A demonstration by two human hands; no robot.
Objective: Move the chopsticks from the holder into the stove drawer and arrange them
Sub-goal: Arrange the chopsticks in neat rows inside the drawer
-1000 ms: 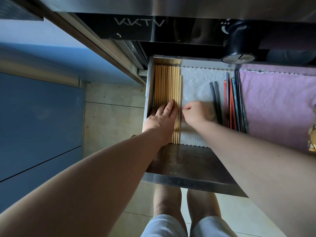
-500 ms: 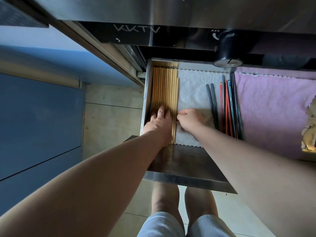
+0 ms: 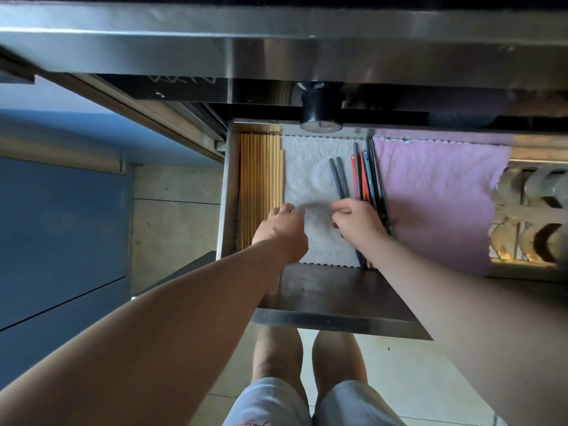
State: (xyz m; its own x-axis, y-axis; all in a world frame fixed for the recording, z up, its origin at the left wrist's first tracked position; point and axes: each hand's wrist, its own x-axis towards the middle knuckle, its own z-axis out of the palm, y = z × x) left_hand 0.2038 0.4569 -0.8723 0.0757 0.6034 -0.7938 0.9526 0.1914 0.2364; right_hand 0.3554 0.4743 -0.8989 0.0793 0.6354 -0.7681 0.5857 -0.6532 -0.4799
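With bamboo chopsticks (image 3: 260, 186) lined along the drawer (image 3: 226, 195) wall, my left hand (image 3: 281, 224) hovers loose and empty, while my right hand (image 3: 360, 221), curled over the grey chopsticks (image 3: 338, 176) (grip unclear), should nudge them parallel.

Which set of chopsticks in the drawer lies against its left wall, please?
The wooden chopsticks, a tight pale row along the left wall; the coloured chopsticks lie beside the pink cloth.

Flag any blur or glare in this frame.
Head view: motion blur smears the left hand, the right hand and the stove logo; the wooden chopsticks are sharp; the carved piece at the right edge is washed out by bright light.
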